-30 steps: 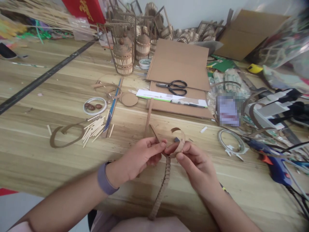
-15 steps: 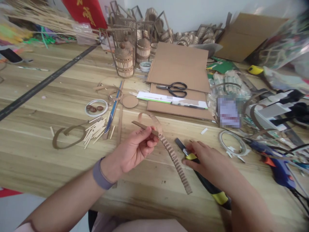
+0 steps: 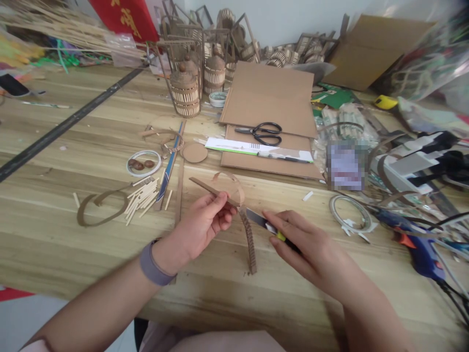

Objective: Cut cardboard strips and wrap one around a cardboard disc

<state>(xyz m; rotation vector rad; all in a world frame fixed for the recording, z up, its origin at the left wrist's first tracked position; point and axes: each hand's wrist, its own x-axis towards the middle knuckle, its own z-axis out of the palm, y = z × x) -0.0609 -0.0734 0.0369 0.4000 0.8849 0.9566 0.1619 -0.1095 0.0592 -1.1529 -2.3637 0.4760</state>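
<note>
My left hand (image 3: 210, 215) is closed, pinching a brown cardboard strip (image 3: 250, 244) together with a flat narrow brown stick (image 3: 203, 187). Part of the strip curls in a loop beyond my fingers, and its ridged end hangs down toward the table. My right hand (image 3: 308, 244) grips a black and yellow utility knife (image 3: 282, 236). The knife's blade (image 3: 255, 217) points left, its tip close beside the strip near my left fingers; whether it touches is not clear. Most of the handle is hidden by my right hand.
Short wooden sticks (image 3: 141, 201) lie left, near a tape roll (image 3: 144, 163) with brown beads inside. Scissors (image 3: 262, 133) rest on cardboard sheets (image 3: 269, 98). A blue glue gun (image 3: 421, 249) lies right, beside another tape roll (image 3: 351, 213). Small lanterns (image 3: 184, 93) stand behind.
My right hand has turned the knife and brought its blade left, up to the strip. The strip's ridged end has swung left and now hangs more steeply. My left hand keeps its pinch.
</note>
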